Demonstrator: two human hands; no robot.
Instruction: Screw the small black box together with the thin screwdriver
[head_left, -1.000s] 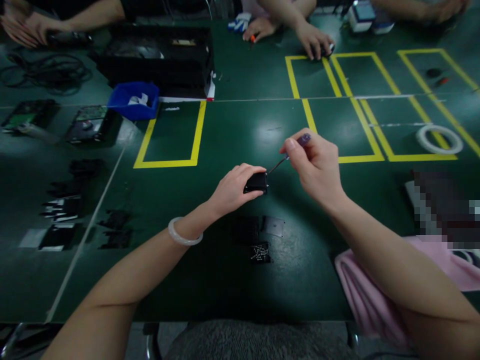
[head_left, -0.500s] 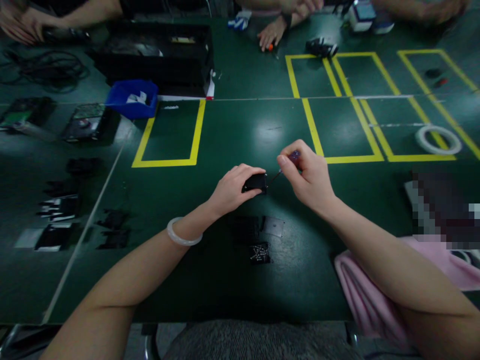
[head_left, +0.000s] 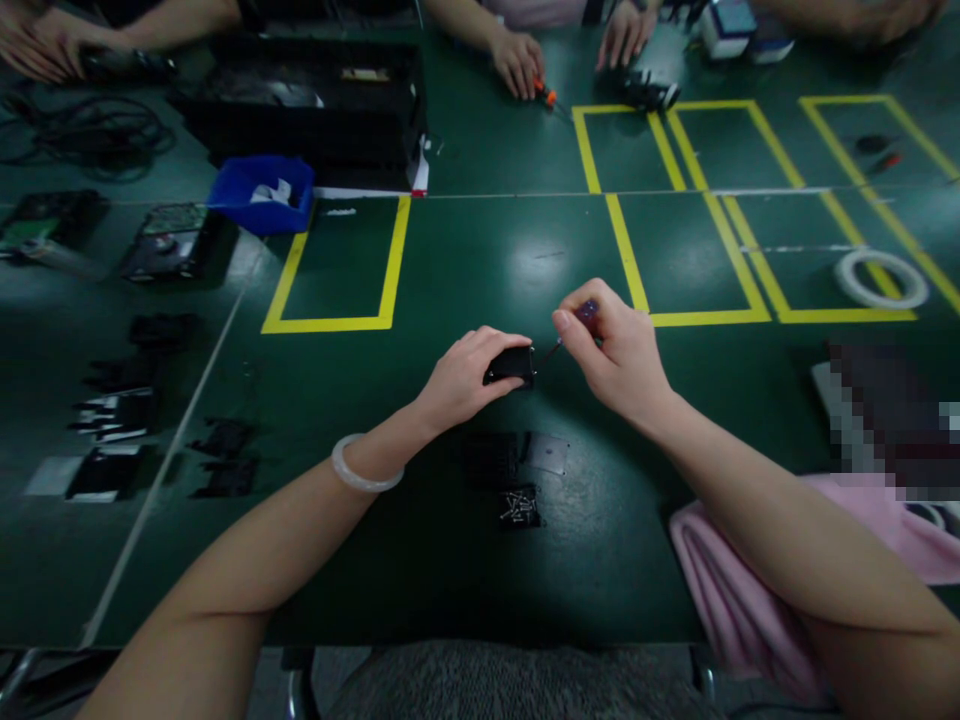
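A small black block-like part (head_left: 511, 367) lies on the green table, held between the thumb and fingers of my left hand (head_left: 469, 378). My right hand (head_left: 611, 345) is closed around a screwdriver (head_left: 589, 312) with a dark purple handle. Its thin shaft points down and left towards the right end of the black part; whether the tip touches is too small to tell. Nearer to me lie a dark flat part (head_left: 490, 460), a grey plate (head_left: 547, 453) and a small black tray (head_left: 519, 507) with several screws.
Black parts (head_left: 116, 413) lie at the left, with a blue bin (head_left: 262, 195) beyond them. A white ring (head_left: 881, 279) and a pink cloth (head_left: 720, 580) are at the right. Across the table, another person's hand (head_left: 517, 62) holds an orange screwdriver (head_left: 550, 96).
My hands and the black part have hardly moved. Across the table, the other person's hands have shifted, and one now holds the orange screwdriver raised at a new angle.
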